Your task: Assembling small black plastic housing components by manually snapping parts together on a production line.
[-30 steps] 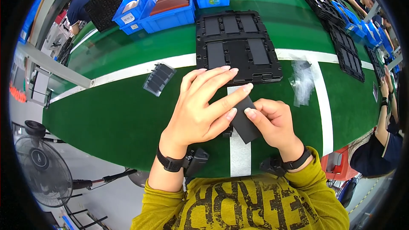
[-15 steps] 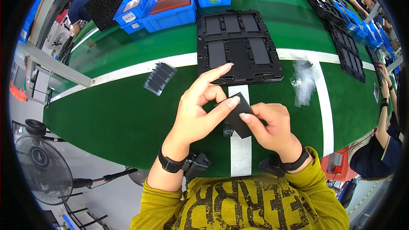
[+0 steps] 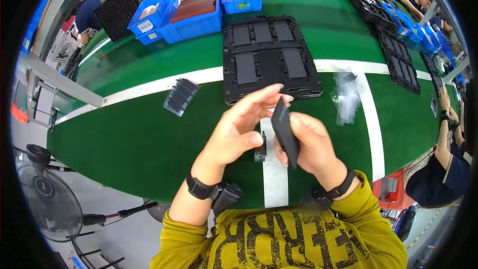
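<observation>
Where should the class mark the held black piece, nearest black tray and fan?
Held black piece [image 3: 285, 133]: head view, middle of its face.
Nearest black tray [image 3: 270, 67]: head view, bare middle part.
Fan [image 3: 51, 203]: head view, wire guard.

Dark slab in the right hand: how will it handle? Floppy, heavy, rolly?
Probably stiff: the dark slab looks straight-edged and unbent in the right hand. Likely manageable one-handed, since thumb and fingers grip it across its thickness; actual weight can't be told. Unlikely to roll if set down, being flat and rectangular; a push would more likely slide it.
</observation>
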Action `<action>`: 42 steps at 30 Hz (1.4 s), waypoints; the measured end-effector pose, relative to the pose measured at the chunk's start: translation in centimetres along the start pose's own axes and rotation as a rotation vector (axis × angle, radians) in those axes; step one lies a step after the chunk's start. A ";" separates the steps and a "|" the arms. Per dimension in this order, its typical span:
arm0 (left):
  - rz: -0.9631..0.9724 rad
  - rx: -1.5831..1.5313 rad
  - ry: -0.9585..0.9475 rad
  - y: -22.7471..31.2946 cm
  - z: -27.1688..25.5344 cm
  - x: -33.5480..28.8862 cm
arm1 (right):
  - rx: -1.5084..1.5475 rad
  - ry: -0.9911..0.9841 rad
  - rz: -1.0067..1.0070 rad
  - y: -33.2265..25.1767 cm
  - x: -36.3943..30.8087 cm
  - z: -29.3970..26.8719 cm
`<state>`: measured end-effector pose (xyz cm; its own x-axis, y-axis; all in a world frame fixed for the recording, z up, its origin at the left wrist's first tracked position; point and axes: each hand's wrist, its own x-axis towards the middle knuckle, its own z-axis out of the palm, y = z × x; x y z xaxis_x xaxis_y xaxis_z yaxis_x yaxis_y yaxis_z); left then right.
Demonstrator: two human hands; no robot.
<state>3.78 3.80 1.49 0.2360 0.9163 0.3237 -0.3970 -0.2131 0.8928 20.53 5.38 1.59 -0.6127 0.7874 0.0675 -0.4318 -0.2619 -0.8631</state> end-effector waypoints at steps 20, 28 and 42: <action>0.015 0.496 0.394 0.7 -0.7 0.2 | -0.491 0.091 -0.210 2.5 0.9 -0.3; 0.054 0.300 0.410 0.3 -1.5 0.1 | -0.330 0.113 -0.078 2.8 1.2 -0.3; -0.097 0.992 -0.090 -0.7 -3.3 -3.2 | -0.882 0.375 0.069 -0.4 11.0 -5.9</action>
<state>0.34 2.13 -1.20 0.3108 0.9244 0.2210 0.5379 -0.3628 0.7610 17.88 17.43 -0.22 -0.3003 0.9534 -0.0295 0.3446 0.0796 -0.9354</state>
